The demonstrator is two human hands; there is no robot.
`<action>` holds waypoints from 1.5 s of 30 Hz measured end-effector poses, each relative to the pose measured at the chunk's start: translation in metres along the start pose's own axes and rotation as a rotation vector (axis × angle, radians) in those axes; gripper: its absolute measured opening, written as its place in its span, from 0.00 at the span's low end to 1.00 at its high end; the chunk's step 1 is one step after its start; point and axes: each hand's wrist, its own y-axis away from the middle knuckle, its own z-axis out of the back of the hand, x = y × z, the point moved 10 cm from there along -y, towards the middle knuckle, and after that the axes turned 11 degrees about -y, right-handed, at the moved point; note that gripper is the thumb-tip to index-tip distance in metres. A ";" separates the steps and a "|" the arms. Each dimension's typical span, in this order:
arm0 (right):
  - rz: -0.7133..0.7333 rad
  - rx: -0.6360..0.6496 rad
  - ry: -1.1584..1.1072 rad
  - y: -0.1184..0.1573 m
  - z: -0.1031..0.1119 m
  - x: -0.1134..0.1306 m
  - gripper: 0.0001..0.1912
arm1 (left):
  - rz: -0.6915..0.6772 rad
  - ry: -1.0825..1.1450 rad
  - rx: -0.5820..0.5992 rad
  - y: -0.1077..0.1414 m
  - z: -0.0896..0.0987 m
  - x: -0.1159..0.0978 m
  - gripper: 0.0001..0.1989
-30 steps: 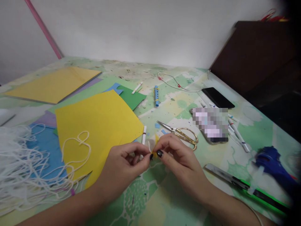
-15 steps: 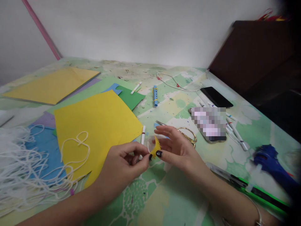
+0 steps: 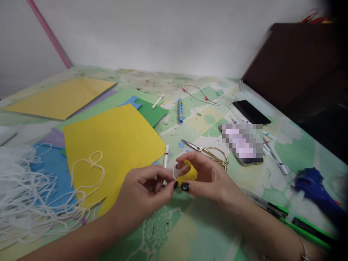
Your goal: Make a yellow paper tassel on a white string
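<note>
A small yellow paper strip, bent into a curve with a fringed outer edge, is between my hands. My left hand pinches its left end between thumb and finger, beside a short white loop. My right hand curls around the strip's right side, thumb below and fingers above, gripping it. Gold-handled scissors lie just beyond my right hand. A white marker rests beyond my left fingers, next to a large yellow sheet.
White cords pile at the left over a blue sheet. A rolled blue paper tube stands out farther back. On the right are two phones, markers, a green cutter and a blue glue gun.
The yellow strip has curled open into a wider curve toward the right. My right fingers have come down around it, showing more of the scissors.
</note>
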 end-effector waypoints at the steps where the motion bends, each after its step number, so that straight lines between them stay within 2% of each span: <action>1: 0.013 0.013 0.016 0.001 -0.002 0.002 0.20 | -0.001 0.007 0.007 0.000 -0.001 0.000 0.05; 4: 0.074 0.013 0.116 0.003 -0.004 0.009 0.13 | 0.000 0.006 0.023 0.000 -0.003 0.001 0.05; 7: 0.199 -0.028 0.312 0.007 -0.003 0.020 0.08 | -0.003 -0.029 0.028 0.000 -0.003 0.001 0.05; 11: 0.315 -0.057 0.525 0.013 -0.006 0.027 0.08 | -0.009 -0.067 0.028 -0.001 -0.004 0.000 0.06; 20: 0.460 -0.040 0.781 0.021 -0.018 0.033 0.10 | -0.032 -0.065 0.036 -0.002 -0.004 -0.004 0.06; 30: 0.533 -0.091 0.881 0.027 -0.019 0.035 0.12 | -0.205 -0.167 0.007 0.001 -0.004 -0.020 0.08; 37: 0.585 -0.073 0.934 0.032 -0.025 0.040 0.11 | -0.109 -0.150 -0.008 0.000 -0.001 -0.011 0.07; 45: 0.706 -0.101 1.016 0.040 -0.031 0.046 0.08 | -0.114 -0.170 -0.079 0.001 0.005 -0.010 0.06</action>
